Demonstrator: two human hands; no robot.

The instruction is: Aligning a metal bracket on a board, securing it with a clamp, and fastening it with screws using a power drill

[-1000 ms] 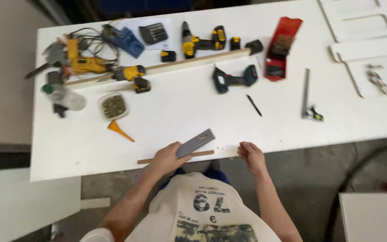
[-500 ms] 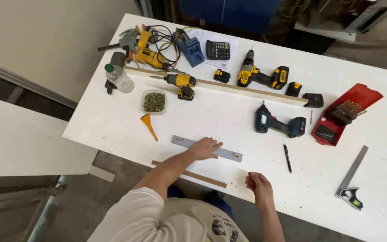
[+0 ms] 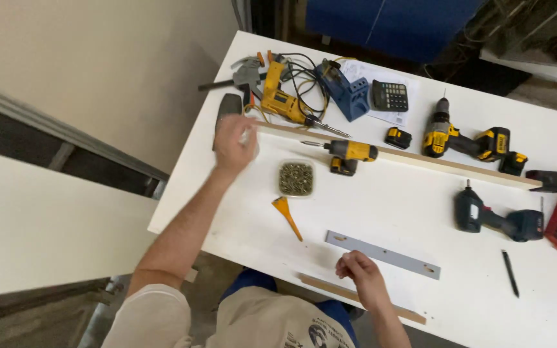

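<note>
Left hand: the left hand [image 3: 234, 143] is stretched to the far left part of the worktop [image 3: 381, 206]; motion blur hides the fingers, so its grip cannot be told; it lies over a pale object that is too blurred to name
Right hand: the right hand [image 3: 361, 270] rests near the front edge with fingers curled into a narrow grip; whether it pinches anything cannot be told
Metal strip: the flat grey metal strip [image 3: 388, 256] lies on the worktop just beyond the right hand, its near end beside the knuckles
Wooden slat, near: a thin wooden slat [image 3: 400, 310] lies along the front edge, partly under the right wrist
Wooden slat, far: a long wooden batten [image 3: 420, 158] runs across the worktop from beside the left hand to the right side
Screw tub: a small clear tub of screws [image 3: 296, 178] stands to the right of the left hand, well apart from the right hand
Orange wedge: an orange plastic wedge tool [image 3: 286, 215] lies between the tub and the metal strip
Power tools: a yellow corded drill [image 3: 281, 103], a yellow impact driver [image 3: 349, 153], a yellow cordless drill [image 3: 462, 140] and a dark teal drill [image 3: 494, 218]
Other items: a calculator [image 3: 389, 95] on paper, a blue jig [image 3: 346, 90], a black pencil [image 3: 510, 273]
</note>
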